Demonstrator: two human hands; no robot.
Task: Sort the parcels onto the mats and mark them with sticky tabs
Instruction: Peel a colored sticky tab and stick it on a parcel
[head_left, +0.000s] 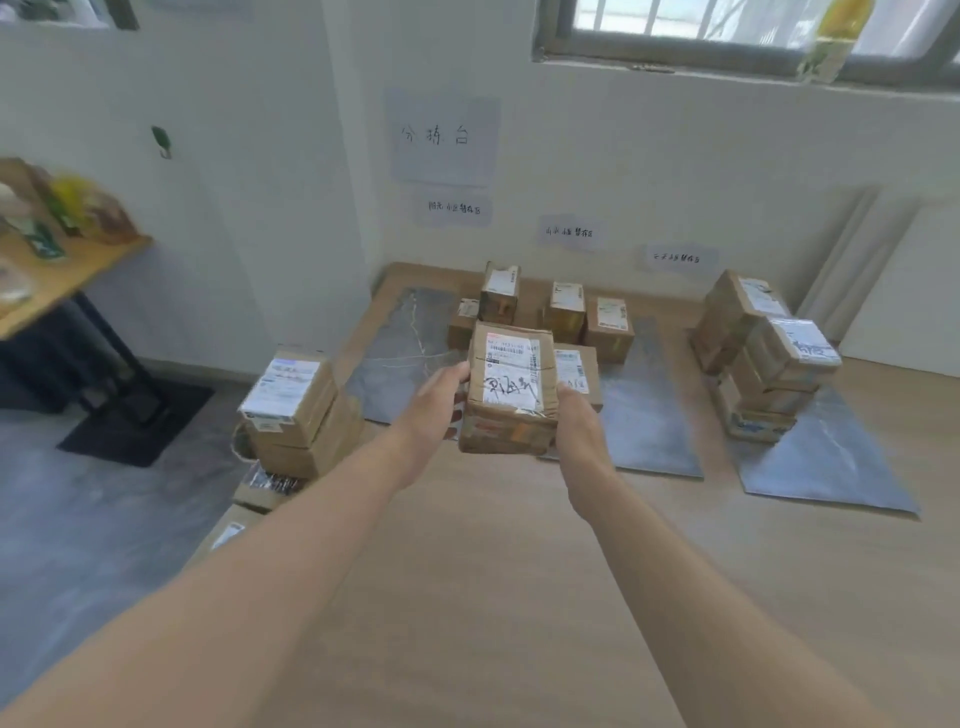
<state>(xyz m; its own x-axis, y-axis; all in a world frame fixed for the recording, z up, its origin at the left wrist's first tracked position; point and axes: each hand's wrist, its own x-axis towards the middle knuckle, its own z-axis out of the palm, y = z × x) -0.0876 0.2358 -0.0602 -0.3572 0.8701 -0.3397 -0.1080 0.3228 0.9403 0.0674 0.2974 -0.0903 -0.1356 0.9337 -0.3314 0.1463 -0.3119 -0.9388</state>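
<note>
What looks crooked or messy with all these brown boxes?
The stack of brown cardboard parcels on the right-hand grey mat looks crooked: its boxes sit twisted at different angles, not squarely aligned. The wide lens may exaggerate it. Nothing looks spilled.

The scene is viewed from head height, forward and downward, close to the parcel (511, 384), mats (400, 353) beyond.

It was a parcel-sorting room: handwritten paper signs (442, 136) hung on a white wall (675, 156) above grey mats (400, 353) and stacked, labelled cardboard parcels (566, 317) on a wooden floor (493, 571).
</note>
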